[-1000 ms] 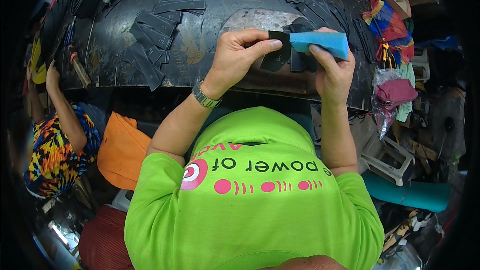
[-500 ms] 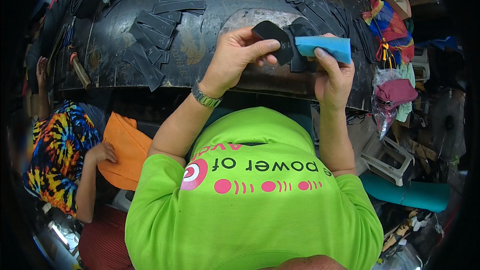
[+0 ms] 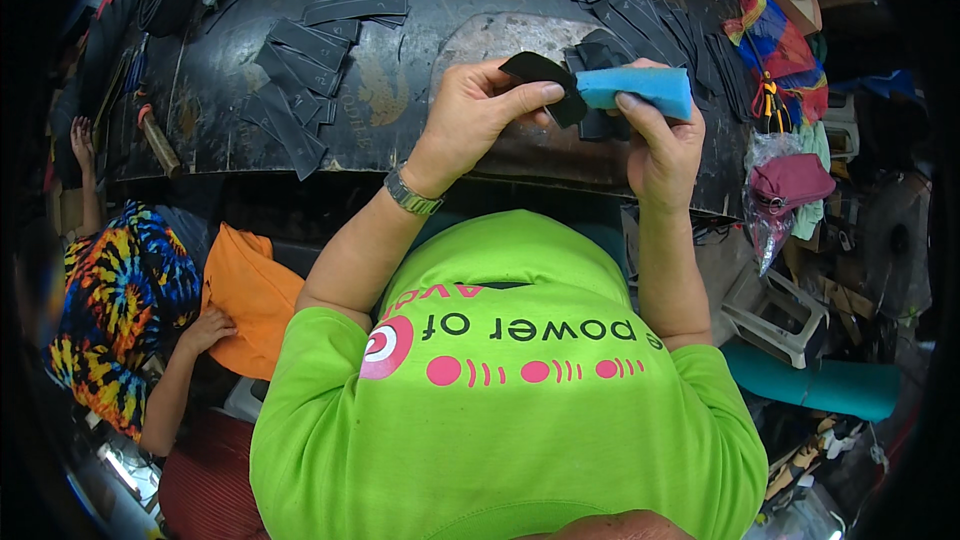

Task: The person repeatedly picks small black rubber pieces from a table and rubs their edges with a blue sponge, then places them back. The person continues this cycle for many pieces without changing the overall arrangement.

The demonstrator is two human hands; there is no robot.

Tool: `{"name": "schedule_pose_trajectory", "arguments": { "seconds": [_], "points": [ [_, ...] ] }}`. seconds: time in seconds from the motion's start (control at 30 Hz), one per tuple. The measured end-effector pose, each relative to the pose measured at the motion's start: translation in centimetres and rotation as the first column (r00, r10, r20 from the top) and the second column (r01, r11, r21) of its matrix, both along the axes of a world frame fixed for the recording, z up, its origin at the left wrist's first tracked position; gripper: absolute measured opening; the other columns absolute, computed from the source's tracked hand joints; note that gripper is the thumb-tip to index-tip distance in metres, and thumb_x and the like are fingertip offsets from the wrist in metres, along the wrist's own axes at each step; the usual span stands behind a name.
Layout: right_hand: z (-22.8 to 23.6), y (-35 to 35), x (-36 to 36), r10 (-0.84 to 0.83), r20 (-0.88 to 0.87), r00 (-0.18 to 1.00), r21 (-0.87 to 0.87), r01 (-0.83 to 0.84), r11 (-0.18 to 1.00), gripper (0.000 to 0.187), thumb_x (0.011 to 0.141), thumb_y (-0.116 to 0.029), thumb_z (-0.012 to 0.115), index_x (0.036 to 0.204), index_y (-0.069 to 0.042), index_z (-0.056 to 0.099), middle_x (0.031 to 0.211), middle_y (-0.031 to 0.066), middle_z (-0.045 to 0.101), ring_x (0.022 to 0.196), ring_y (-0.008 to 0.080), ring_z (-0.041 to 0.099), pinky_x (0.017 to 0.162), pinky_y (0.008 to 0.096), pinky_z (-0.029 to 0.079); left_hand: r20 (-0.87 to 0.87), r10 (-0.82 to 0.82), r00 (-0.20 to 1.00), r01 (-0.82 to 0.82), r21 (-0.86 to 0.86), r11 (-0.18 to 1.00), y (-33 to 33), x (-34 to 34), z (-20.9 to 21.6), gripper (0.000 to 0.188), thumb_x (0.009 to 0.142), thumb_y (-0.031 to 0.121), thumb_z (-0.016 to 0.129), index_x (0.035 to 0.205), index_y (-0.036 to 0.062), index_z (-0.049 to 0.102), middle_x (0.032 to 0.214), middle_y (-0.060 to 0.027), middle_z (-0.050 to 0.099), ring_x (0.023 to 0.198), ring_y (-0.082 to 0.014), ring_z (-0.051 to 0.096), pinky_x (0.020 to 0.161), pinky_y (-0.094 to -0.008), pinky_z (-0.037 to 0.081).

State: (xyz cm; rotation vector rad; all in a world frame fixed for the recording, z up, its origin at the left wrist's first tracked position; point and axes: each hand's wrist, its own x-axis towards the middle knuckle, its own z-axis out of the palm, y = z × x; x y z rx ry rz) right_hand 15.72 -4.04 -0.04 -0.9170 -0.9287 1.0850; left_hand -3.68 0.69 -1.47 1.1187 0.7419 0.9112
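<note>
A wooden-handled tool (image 3: 160,142) lies on the left of the desk (image 3: 228,75). Right of the desk are a multicoloured cloth (image 3: 780,40) and a maroon pouch (image 3: 792,183); past its front right corner, a grey stool (image 3: 798,350) and a teal roll (image 3: 825,387); off its front left, an orange cloth (image 3: 252,290) beside a co-worker (image 3: 118,290).

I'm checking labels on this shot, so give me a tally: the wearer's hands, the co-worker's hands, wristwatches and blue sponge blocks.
Wearer's left hand and right hand: 2
Co-worker's upper hand and lower hand: 2
Wristwatch: 1
Blue sponge block: 1
Total: 6
</note>
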Motion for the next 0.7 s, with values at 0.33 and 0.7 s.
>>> {"name": "schedule_pose_trajectory", "arguments": {
  "seconds": [0.33,0.7],
  "points": [
    [0.2,-0.4,-0.1,-0.065,-0.048,0.997,-0.041,0.063,0.997,0.028,0.079,0.002,0.069,0.106,0.002,0.063,0.099,0.008,0.065,0.085,0.0135,0.062,0.078,0.0259,0.05,0.149,0.023,0.989,-0.008,-0.104,0.995,0.2,-0.1,-0.8,0.011,0.089,0.009,0.066,0.097,0.0023,0.067,0.085,-0.0056,0.069,0.073,-0.0106,0.067,0.066,-0.0222,0.054],
    [0.0,-0.5,-1.0,-0.084,-0.069,0.994,0.024,0.085,0.996,0.03,0.079,0.004,0.07,0.108,0.001,0.062,0.1,0.0085,0.065,0.09,0.0141,0.063,0.082,0.0272,0.051,0.397,0.123,0.91,0.007,-0.31,0.951,0.2,0.5,-0.7,0.008,0.091,0.014,0.065,0.093,0.0063,0.068,0.083,-0.0021,0.068,0.075,-0.011,0.066,0.071,-0.0244,0.055]
  ]
}}
